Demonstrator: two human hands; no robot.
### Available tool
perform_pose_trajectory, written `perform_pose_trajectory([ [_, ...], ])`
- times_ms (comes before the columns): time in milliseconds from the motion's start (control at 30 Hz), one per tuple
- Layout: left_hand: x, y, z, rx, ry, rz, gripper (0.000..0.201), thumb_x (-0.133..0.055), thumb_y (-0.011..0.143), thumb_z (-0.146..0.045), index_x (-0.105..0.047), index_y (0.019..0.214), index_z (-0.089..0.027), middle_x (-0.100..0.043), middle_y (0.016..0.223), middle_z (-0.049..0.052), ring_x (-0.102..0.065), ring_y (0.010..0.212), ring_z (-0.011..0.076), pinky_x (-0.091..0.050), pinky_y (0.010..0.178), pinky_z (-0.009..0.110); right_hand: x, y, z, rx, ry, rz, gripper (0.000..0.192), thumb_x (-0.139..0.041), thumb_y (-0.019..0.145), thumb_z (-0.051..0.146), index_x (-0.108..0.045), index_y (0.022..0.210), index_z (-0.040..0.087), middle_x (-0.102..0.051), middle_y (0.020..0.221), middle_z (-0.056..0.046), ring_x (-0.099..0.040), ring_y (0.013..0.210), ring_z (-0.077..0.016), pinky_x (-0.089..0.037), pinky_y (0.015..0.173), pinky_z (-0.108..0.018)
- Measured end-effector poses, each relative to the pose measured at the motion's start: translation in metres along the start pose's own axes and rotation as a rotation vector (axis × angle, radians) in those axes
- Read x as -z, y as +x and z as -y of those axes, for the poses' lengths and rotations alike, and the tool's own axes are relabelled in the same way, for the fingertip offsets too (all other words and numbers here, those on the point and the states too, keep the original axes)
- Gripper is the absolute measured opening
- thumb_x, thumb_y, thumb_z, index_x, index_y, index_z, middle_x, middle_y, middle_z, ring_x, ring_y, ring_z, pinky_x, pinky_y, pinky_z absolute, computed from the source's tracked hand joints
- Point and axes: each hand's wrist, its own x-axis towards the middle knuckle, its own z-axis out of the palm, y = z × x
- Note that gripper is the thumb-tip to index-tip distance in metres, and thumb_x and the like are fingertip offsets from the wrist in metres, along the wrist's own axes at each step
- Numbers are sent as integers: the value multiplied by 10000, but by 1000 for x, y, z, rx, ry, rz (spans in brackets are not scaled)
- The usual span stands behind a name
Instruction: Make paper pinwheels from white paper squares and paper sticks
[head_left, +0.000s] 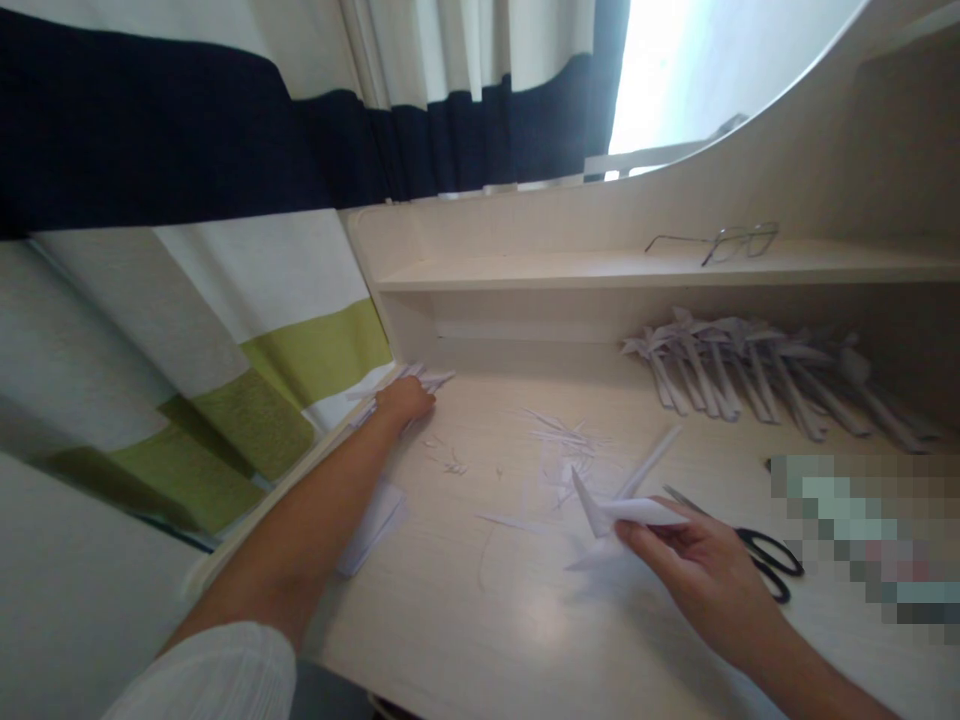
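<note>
Risk: left hand (405, 400) far out at frame centre-left, fingers closed on paper strips (420, 382) at surface (480, 610) edge; bundle may slide off. Right hand (694, 560) pinches folded paper piece (637, 510) lower right, scissors (765, 560) just beside; loose pinch may crush fold.

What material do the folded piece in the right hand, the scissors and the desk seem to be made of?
Folded piece in the right hand: thin white paper, matte, with sharp creases.
Scissors: black handles, probably plastic; the blades look like grey metal, partly hidden by the hand.
Desk: pale wood-look board, likely laminate, since its smooth top shows a soft glare.
</note>
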Motion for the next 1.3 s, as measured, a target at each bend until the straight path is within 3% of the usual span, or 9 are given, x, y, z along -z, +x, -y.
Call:
perform_pose_trajectory([
  [267, 15, 17, 7, 55, -152, 112, 383, -642, 963, -352, -599, 1295, -165, -626, 1293, 113, -652, 1098, 257, -575, 909, 463, 0, -1, 2, 13, 0, -32, 295, -632, 872, 463, -749, 764, 215, -700, 676, -14, -657, 660, -217, -481, 612, -284],
  [467, 35, 7, 3, 55, -359, 142, 372, -633, 968, -357, -607, 1287, -168, -626, 1301, 109, -650, 1098, 259, -575, 913, 464, 3, 2, -4, 28, -21, 25, 295, -632, 877, 464, -762, 796, 211, -712, 693, -16, -665, 669, -216, -483, 617, -285],
  [567, 42, -13, -8, 6, -482, 124, 362, -630, 971, -356, -609, 1279, -166, -634, 1280, 109, -657, 1075, 248, -579, 898, 454, 3, 2, -2, 20, -7, -7, 271, -630, 879, 430, -759, 801, 205, -696, 685, -12, -644, 663, -202, -469, 621, -282],
  [667, 46, -49, -28, -126, -616, 129, 215, -479, 1013, -270, -636, 1044, -126, -708, 973, 81, -682, 812, 171, -577, 754, 335, 4, 5, 1, -11, 63, -58, 216, -654, 850, 370, -731, 765, 188, -668, 661, -1, -602, 629, -175, -437, 590, -268],
  [733, 45, -82, -43, -259, -699, 156, 144, -503, 971, -265, -598, 914, -174, -697, 838, 28, -651, 702, 135, -547, 671, 273, 5, 8, 1, -52, 161, -76, 185, -661, 841, 346, -728, 803, 178, -676, 685, 1, -594, 633, -164, -433, 589, -262],
  [833, 39, -136, -61, -544, -1062, 330, 138, -666, 841, -309, -566, 828, -215, -630, 643, -25, -542, 513, 119, -438, 495, 243, 8, 13, 1, -110, 305, -108, 178, -694, 803, 332, -741, 843, 165, -699, 715, -7, -604, 639, -158, -437, 580, -257],
  [967, 22, -191, -80, -615, -1237, 594, 131, -693, 855, -339, -672, 897, -216, -581, 618, -18, -480, 526, 110, -364, 487, 237, 14, 15, 7, -115, 384, -162, 138, -696, 779, 272, -758, 839, 165, -718, 730, -3, -623, 660, -146, -461, 603, -249],
  [1167, 1, -205, -92, -636, -1142, 632, 232, -617, 929, -405, -759, 1018, -244, -554, 622, -8, -458, 541, 115, -332, 496, 249, 25, 12, 20, -73, 424, -201, 148, -692, 781, 282, -754, 842, 163, -721, 725, -11, -624, 648, -142, -491, 592, -253],
  [1300, -3, -205, -93, -646, -1032, 438, 216, -631, 932, -435, -756, 977, -265, -574, 631, -15, -495, 575, 126, -382, 521, 245, 29, 11, 25, -48, 471, -278, 96, -704, 782, 249, -725, 827, 166, -703, 699, 8, -614, 625, -126, -478, 567, -236],
])
